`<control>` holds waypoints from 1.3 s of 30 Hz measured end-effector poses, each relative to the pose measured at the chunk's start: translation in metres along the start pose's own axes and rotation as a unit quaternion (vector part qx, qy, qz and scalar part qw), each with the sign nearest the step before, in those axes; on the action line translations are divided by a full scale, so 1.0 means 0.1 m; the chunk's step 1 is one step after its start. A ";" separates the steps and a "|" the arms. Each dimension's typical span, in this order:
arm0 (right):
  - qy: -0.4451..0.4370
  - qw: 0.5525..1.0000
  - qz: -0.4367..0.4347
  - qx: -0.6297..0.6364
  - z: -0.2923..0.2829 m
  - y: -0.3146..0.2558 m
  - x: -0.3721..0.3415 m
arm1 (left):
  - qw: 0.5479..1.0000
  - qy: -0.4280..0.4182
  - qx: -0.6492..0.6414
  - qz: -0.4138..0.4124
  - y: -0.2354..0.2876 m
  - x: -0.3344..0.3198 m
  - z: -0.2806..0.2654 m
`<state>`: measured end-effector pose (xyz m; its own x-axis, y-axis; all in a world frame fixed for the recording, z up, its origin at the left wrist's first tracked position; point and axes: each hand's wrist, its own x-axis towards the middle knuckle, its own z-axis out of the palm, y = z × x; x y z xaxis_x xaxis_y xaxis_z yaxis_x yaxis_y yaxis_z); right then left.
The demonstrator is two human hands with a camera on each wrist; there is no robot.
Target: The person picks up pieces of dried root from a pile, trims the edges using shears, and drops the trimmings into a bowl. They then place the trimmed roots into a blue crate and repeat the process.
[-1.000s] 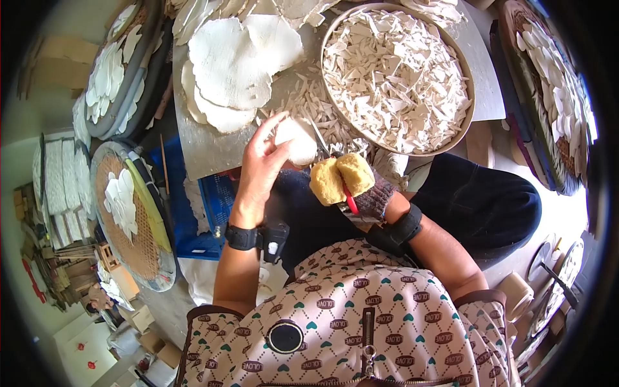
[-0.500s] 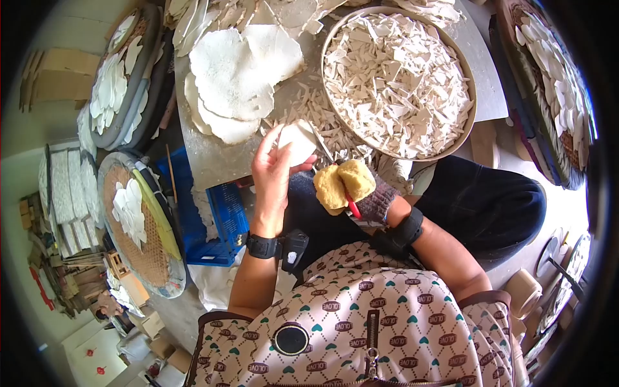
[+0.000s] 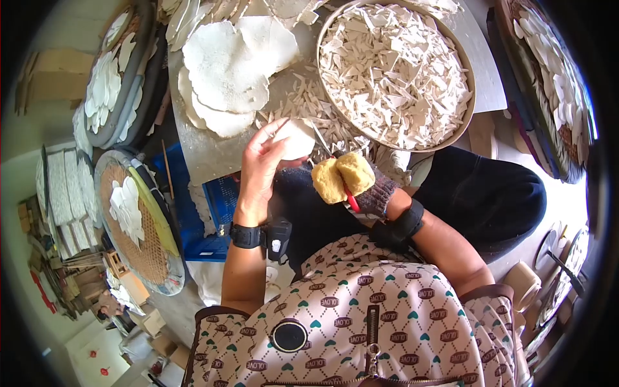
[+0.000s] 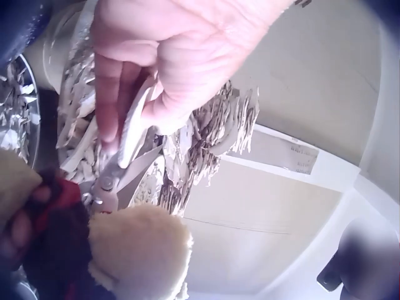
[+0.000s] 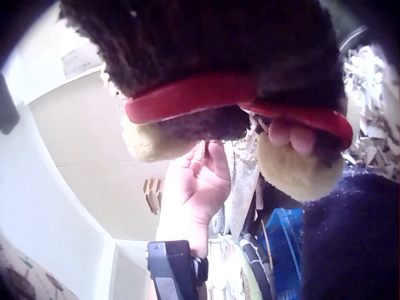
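My bare left hand [image 3: 261, 164] pinches a thin white piece [image 3: 296, 139] between thumb and fingers; in the left wrist view the piece [image 4: 136, 122] stands edge-on between the blades of scissors [image 4: 107, 182]. My right hand [image 3: 374, 195], in a dark knitted glove with bare fingertips, grips the scissors by red handles [image 5: 194, 94] padded with yellow foam [image 3: 342, 178]. In the head view the blades lie just right of the piece. White offcuts [image 3: 300, 103] are scattered on the metal table beyond both hands.
A round pan [image 3: 472, 97] full of white chips stands on the metal table [image 3: 193, 151], right of large white sheets [image 3: 225, 68]. Below its left edge is a blue crate [image 3: 222, 206]. Woven trays [image 3: 148, 238] with white pieces stand on both sides.
The left hand moved down and right with the white piece, then slightly back up and left. The right hand still holds the scissors in nearly the same place.
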<state>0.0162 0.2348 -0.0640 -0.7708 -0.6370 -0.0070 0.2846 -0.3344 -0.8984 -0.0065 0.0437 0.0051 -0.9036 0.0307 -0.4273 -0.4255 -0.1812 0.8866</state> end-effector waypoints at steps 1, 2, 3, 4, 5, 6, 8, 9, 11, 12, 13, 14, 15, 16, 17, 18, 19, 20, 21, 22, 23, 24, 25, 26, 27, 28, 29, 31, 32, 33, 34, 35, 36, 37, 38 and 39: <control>-0.010 1.000 0.012 0.017 -0.01 0.00 0.00 | 0.999 0.030 -0.018 0.033 -0.06 0.01 0.00; -0.018 0.994 0.042 0.096 -0.01 -0.01 -0.02 | 0.995 0.060 -0.036 0.066 -0.17 0.02 0.01; -0.025 0.982 0.070 0.175 0.00 -0.02 -0.04 | 0.990 0.090 -0.054 0.099 -0.23 0.03 0.04; -0.025 0.990 0.056 0.128 -0.01 -0.03 -0.04 | 0.986 0.100 -0.061 0.115 -0.28 0.04 0.08; -0.025 0.995 0.043 0.082 -0.01 -0.04 -0.05 | 0.983 0.112 -0.068 0.129 -0.31 0.04 0.12; -0.025 0.999 0.031 0.035 -0.01 -0.05 -0.06 | 0.979 0.125 -0.076 0.144 -0.34 0.03 0.15; 0.022 0.997 0.047 -0.058 0.02 -0.03 -0.06 | 0.987 0.097 -0.055 0.112 -0.31 0.08 0.08; 0.030 0.993 0.039 -0.109 0.02 -0.05 -0.08 | 0.990 0.087 -0.044 0.101 -0.28 0.10 0.06; 0.031 0.988 0.046 -0.147 0.03 -0.12 -0.10 | 0.994 0.068 -0.025 0.085 -0.26 0.10 0.01; 0.038 0.983 0.017 -0.177 0.02 -0.10 -0.10 | 0.993 0.075 -0.026 0.088 -0.25 0.11 0.02; 0.045 0.977 -0.013 -0.206 0.02 -0.07 -0.11 | 0.992 0.081 -0.026 0.092 -0.24 0.11 0.03; 0.053 0.970 -0.042 -0.234 0.03 -0.05 -0.12 | 0.991 0.088 -0.027 0.095 -0.24 0.11 0.04; 0.062 0.990 -0.008 -0.130 0.06 -0.06 -0.13 | 0.990 0.094 -0.030 0.097 -0.25 0.11 0.05; 0.071 0.997 0.026 -0.024 0.09 -0.08 -0.13 | 0.990 0.099 -0.034 0.098 -0.26 0.11 0.05; 0.078 0.992 0.059 0.082 0.10 -0.09 -0.12 | 0.989 0.105 -0.038 0.100 -0.26 0.11 0.06; 0.079 0.989 0.054 0.116 0.11 -0.08 -0.11 | 0.990 0.092 -0.033 0.100 -0.25 0.10 0.05; 0.080 0.984 0.048 0.150 0.11 -0.06 -0.10 | 0.991 0.079 -0.028 0.100 -0.24 0.09 0.06; 0.082 0.978 0.043 0.185 0.10 -0.02 -0.09 | 0.993 0.067 -0.023 0.099 -0.24 0.08 0.06; 0.053 0.998 -0.016 0.017 0.02 0.07 -0.08 | 0.994 0.063 -0.018 0.091 -0.22 0.07 0.07; 0.045 0.985 -0.081 -0.148 -0.03 0.11 -0.06 | 0.995 0.058 -0.012 0.083 -0.19 0.06 0.09; 0.017 0.952 -0.126 -0.280 -0.10 0.13 -0.07 | 0.996 0.053 -0.007 0.076 -0.16 0.06 0.09; -0.012 0.898 -0.169 -0.406 -0.13 0.11 -0.06 | 0.992 0.076 -0.017 0.101 -0.18 0.08 0.10; -0.002 0.942 -0.116 -0.315 -0.10 0.10 -0.07 | 0.987 0.099 -0.028 0.126 -0.24 0.10 0.12; 0.009 0.973 -0.061 -0.221 -0.04 0.09 -0.10 | 0.980 0.122 -0.039 0.150 -0.29 0.11 0.14; 0.011 0.985 -0.025 -0.172 -0.02 0.08 -0.11 | 0.978 0.133 -0.038 0.158 -0.31 0.11 0.16; 0.016 0.992 0.010 -0.122 -0.01 0.07 -0.11 | 0.980 0.127 -0.038 0.149 -0.31 0.11 0.17; 0.012 0.992 0.027 -0.122 -0.01 0.05 -0.11 | 0.982 0.122 -0.039 0.139 -0.31 0.11 0.17; 0.012 0.994 0.045 -0.099 0.00 0.07 -0.13 | 0.985 0.114 -0.038 0.127 -0.31 0.09 0.17; 0.014 0.996 0.045 -0.079 0.00 0.11 -0.13 | 0.985 0.112 -0.036 0.128 -0.30 0.09 0.16; 0.012 0.998 0.052 -0.040 0.01 0.12 -0.12 | 0.985 0.110 -0.034 0.129 -0.29 0.09 0.15; 0.009 0.998 0.059 -0.001 0.02 0.12 -0.11 | 0.986 0.105 -0.028 0.124 -0.28 0.10 0.12; 0.003 0.996 0.072 0.055 0.01 0.12 -0.11 | 0.988 0.099 -0.022 0.119 -0.28 0.10 0.08; -0.003 0.990 0.086 0.111 0.03 0.08 -0.09 | 0.989 0.093 -0.016 0.114 -0.27 0.11 0.07; -0.011 0.999 0.046 -0.012 0.03 0.03 -0.07 | 0.991 0.082 -0.012 0.102 -0.25 0.09 0.08; -0.018 0.991 0.005 -0.133 0.02 -0.02 -0.04 | 0.993 0.071 -0.008 0.090 -0.22 0.05 0.10; -0.024 0.967 -0.037 -0.253 0.03 -0.06 -0.01 | 0.995 0.059 -0.003 0.078 -0.20 0.02 0.12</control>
<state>0.0168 0.2358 -0.0573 -0.7473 -0.6604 0.0742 -0.0939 -0.0057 -0.9956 -0.0008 0.0591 -0.0112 -0.9460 -0.1139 -0.3034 -0.2804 -0.1813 0.9426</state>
